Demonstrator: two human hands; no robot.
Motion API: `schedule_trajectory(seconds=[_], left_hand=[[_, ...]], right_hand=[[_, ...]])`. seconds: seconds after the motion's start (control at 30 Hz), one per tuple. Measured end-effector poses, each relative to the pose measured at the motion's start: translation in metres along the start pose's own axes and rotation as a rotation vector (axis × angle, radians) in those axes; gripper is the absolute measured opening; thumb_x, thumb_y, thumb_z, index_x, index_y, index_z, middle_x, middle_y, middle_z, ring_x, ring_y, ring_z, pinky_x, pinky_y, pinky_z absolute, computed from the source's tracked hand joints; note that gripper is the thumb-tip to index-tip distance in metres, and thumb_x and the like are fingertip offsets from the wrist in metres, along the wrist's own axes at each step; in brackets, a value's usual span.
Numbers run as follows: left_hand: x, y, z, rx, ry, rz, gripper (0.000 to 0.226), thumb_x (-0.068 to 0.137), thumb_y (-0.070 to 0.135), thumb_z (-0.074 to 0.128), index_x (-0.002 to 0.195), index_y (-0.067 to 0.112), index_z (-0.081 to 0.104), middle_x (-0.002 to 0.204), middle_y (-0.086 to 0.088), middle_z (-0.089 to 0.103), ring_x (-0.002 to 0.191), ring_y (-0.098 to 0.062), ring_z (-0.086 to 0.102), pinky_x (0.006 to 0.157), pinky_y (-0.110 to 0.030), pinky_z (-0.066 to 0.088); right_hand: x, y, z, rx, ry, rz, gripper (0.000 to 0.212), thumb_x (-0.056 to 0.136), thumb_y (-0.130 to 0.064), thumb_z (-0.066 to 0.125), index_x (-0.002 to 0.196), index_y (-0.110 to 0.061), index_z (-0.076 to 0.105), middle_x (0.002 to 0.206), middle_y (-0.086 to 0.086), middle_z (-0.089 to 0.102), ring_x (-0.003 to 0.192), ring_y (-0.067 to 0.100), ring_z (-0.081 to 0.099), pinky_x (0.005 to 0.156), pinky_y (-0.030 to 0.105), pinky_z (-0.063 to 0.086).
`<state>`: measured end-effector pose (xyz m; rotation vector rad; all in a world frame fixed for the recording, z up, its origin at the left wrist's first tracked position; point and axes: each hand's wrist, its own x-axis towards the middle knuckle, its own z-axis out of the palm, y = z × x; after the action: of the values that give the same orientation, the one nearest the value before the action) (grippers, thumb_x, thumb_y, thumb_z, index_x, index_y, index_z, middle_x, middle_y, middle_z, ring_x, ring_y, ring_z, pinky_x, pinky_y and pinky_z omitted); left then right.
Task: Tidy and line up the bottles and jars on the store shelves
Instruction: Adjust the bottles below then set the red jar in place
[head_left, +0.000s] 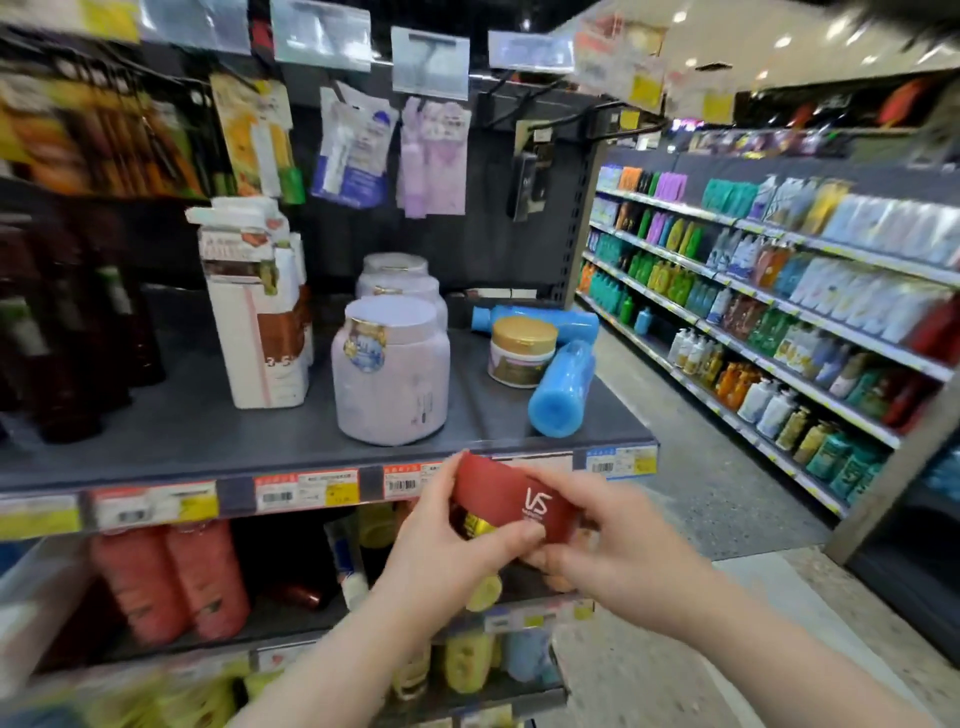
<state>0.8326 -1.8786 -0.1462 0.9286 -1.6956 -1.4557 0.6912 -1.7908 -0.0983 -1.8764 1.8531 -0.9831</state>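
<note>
Both my hands hold a red jar (511, 501) with white "VS" lettering, tilted, just below the front edge of the grey shelf (208, 447). My left hand (447, 540) grips its left end, thumb along the lower edge. My right hand (608, 540) grips its right end. On the shelf stand a large lilac jar (392, 371), two more lilac jars (397, 280) behind it, and a small gold-lidded jar (522, 351). Two blue bottles lie on their sides, one (561, 387) near the shelf's right corner, one (540, 317) behind the gold-lidded jar.
White and brown refill packs (260, 306) stand left of the lilac jars, dark bottles (62, 332) further left. Pouches hang from hooks above. Red bottles (176, 582) fill the lower shelf. An aisle floor (691, 493) and another stocked shelving run (779, 322) lie to the right.
</note>
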Motion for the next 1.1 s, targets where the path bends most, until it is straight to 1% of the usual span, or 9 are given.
schedule_trajectory(seconds=[0.13,0.2,0.43,0.53,0.63,0.8,0.87,0.97,1.1], left_hand=[[0.003,0.031,-0.007,0.035,-0.003,0.062,0.113,0.034,0.067,0.075,0.133,0.051,0.024,0.12,0.021,0.047,0.105,0.002,0.051,0.078,-0.017,0.046],[0.009,0.045,-0.008,0.055,-0.012,0.076,0.115,0.034,0.067,0.075,0.134,0.054,0.02,0.12,0.02,0.044,0.108,-0.002,0.05,0.085,-0.023,0.046],[0.044,0.07,0.009,0.065,0.124,0.12,0.088,0.043,0.059,0.079,0.118,0.049,0.034,0.107,0.021,0.049,0.095,0.0,0.052,0.068,-0.016,0.042],[0.063,0.066,0.02,0.049,0.227,0.12,0.083,0.052,0.045,0.083,0.119,0.043,0.034,0.109,0.016,0.049,0.095,0.0,0.052,0.076,-0.022,0.044],[0.079,0.059,0.028,0.062,0.293,0.099,0.08,0.057,0.036,0.085,0.117,0.041,0.033,0.107,0.013,0.049,0.092,0.002,0.051,0.08,-0.025,0.042],[0.099,0.051,0.041,0.059,0.395,0.041,0.082,0.057,0.032,0.086,0.119,0.041,0.033,0.111,0.008,0.048,0.091,-0.002,0.051,0.079,-0.027,0.041],[0.105,0.048,0.045,0.075,0.445,0.029,0.086,0.057,0.031,0.086,0.124,0.037,0.033,0.115,0.005,0.047,0.096,-0.01,0.051,0.081,-0.029,0.041],[0.11,0.045,0.049,0.088,0.482,0.023,0.09,0.057,0.034,0.085,0.129,0.036,0.031,0.118,0.004,0.045,0.099,-0.013,0.05,0.084,-0.031,0.042],[0.113,0.04,0.056,0.099,0.513,0.009,0.089,0.058,0.033,0.084,0.128,0.037,0.03,0.119,0.004,0.043,0.096,-0.01,0.049,0.083,-0.031,0.042]], right_hand=[[0.008,-0.023,-0.027,-0.042,-0.026,-0.051,0.064,0.076,-0.019,0.073,0.129,-0.04,0.046,0.114,-0.029,0.052,0.108,-0.008,0.051,0.095,0.017,0.043],[0.016,-0.027,-0.041,-0.056,-0.051,-0.09,0.064,0.077,-0.016,0.073,0.13,-0.038,0.046,0.117,-0.026,0.053,0.109,-0.009,0.05,0.096,0.015,0.042],[0.063,-0.003,-0.083,-0.082,-0.174,-0.143,0.072,0.074,-0.03,0.075,0.136,-0.037,0.04,0.123,-0.033,0.044,0.113,-0.02,0.04,0.096,0.005,0.032],[0.087,0.027,-0.106,0.03,-0.121,0.013,0.06,0.08,-0.046,0.063,0.135,-0.038,0.041,0.134,-0.022,0.045,0.121,-0.006,0.042,0.1,0.019,0.033],[0.113,0.072,-0.121,-0.045,0.044,0.231,0.043,0.09,-0.04,0.053,0.128,-0.02,0.052,0.129,-0.003,0.056,0.113,0.01,0.051,0.091,0.02,0.036],[0.149,0.123,-0.105,0.091,-0.005,0.575,0.039,0.087,-0.048,0.054,0.106,-0.015,0.046,0.086,0.007,0.056,0.066,0.021,0.056,0.057,0.029,0.05],[0.162,0.136,-0.094,0.224,-0.019,0.669,0.055,0.079,-0.059,0.057,0.108,-0.015,0.04,0.081,0.009,0.054,0.06,0.022,0.058,0.049,0.028,0.051],[0.182,0.15,-0.077,0.401,-0.028,0.746,0.094,0.065,-0.067,0.065,0.133,-0.017,0.024,0.107,0.017,0.054,0.071,0.028,0.061,0.058,0.035,0.056],[0.203,0.155,-0.066,0.306,-0.014,0.755,0.129,0.055,-0.076,0.064,0.145,-0.02,-0.009,0.11,0.015,0.048,0.07,0.03,0.066,0.063,0.042,0.059]])
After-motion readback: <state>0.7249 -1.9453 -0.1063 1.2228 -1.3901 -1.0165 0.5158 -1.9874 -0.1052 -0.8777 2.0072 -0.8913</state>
